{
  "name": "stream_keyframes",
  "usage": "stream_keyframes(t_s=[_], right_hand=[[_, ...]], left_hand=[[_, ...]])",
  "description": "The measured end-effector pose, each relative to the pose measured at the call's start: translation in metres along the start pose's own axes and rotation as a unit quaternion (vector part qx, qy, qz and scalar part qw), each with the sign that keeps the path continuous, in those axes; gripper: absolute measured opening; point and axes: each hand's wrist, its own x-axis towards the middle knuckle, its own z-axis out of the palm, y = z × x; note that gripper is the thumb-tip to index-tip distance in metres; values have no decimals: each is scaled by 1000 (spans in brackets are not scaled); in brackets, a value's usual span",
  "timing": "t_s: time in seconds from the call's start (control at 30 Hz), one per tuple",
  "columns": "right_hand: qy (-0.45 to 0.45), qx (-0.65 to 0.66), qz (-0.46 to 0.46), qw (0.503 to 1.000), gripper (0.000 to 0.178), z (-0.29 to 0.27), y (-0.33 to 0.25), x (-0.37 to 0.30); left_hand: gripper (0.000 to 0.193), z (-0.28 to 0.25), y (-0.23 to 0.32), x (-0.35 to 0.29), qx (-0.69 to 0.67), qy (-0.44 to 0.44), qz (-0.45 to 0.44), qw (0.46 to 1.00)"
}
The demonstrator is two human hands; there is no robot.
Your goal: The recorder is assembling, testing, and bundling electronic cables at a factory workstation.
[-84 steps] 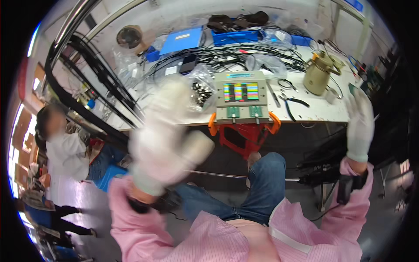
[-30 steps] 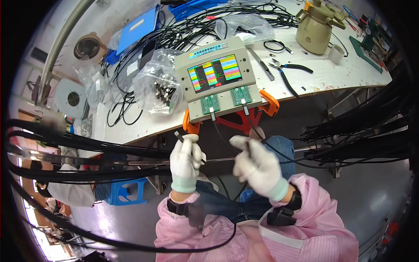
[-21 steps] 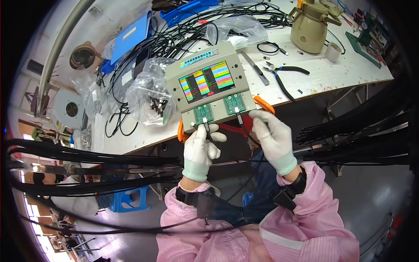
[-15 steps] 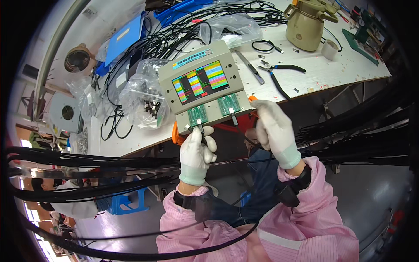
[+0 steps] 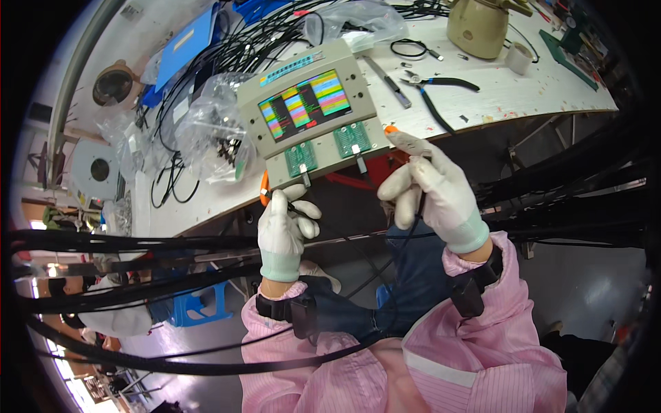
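Observation:
A grey tester box (image 5: 303, 69) with a colour screen (image 5: 306, 103) sits at the table's front edge. Two green circuit boards, the left one (image 5: 300, 158) and the right one (image 5: 352, 139), line its lower ledge, each with a black cable plug in it. My left hand (image 5: 284, 224), in a white glove, is below the left plug beside an orange clamp handle (image 5: 264, 188); its curled fingers close on a thin black cable. My right hand (image 5: 444, 196), also gloved, is right of the box near another orange handle (image 5: 391, 129), fingers bent around a black cable (image 5: 421, 206).
Cutting pliers (image 5: 441, 93), a grey knife-like tool (image 5: 387, 82) and a beige jug (image 5: 478, 27) lie or stand on the white table (image 5: 482, 113). Clear plastic bags (image 5: 217, 134) and tangled black cables fill the left. Bundles of cables (image 5: 144, 241) hang across in front at both sides.
My left hand has moved down and left, away from the left plug. My right hand has shifted slightly, its fingers now showing more spread. The screen's red mark is less legible; the view has shifted.

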Motion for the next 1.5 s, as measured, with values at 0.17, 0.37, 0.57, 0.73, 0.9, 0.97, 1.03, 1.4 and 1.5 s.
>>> stream_keyframes(t_s=[0.17, 0.37, 0.57, 0.73, 0.9, 0.97, 1.03, 1.4, 1.5], right_hand=[[-51, -1, 25, 998, 46, 1, 0, -6], [-144, -35, 65, 987, 44, 25, 10, -27], [-256, -259, 53, 930, 37, 39, 44, -45], [-219, -502, -128, 827, 32, 37, 63, -51], [-202, -497, -177, 825, 27, 35, 58, -50], [-201, -472, -185, 838, 24, 34, 53, -49], [-200, -419, -195, 864, 19, 31, 47, -48], [-37, -325, -116, 938, 18, 15, 12, -35], [-39, -348, -127, 928, 18, 18, 21, -33]], left_hand=[[48, -16, 6, -10, -35, -43, -34, 998], [43, -24, 9, -25, -127, -181, -8, 975], [37, -17, 17, -35, -44, -188, 12, 981], [34, -15, 24, -40, 100, -144, 21, 984], [35, -7, 24, -30, 180, 8, -19, 983], [35, -1, 18, -20, 176, 29, -7, 984], [38, 8, 10, -10, 167, 74, 11, 983], [32, 32, 1, 11, 22, 72, -43, 996], [30, 35, 0, 10, 34, 78, -30, 996]])
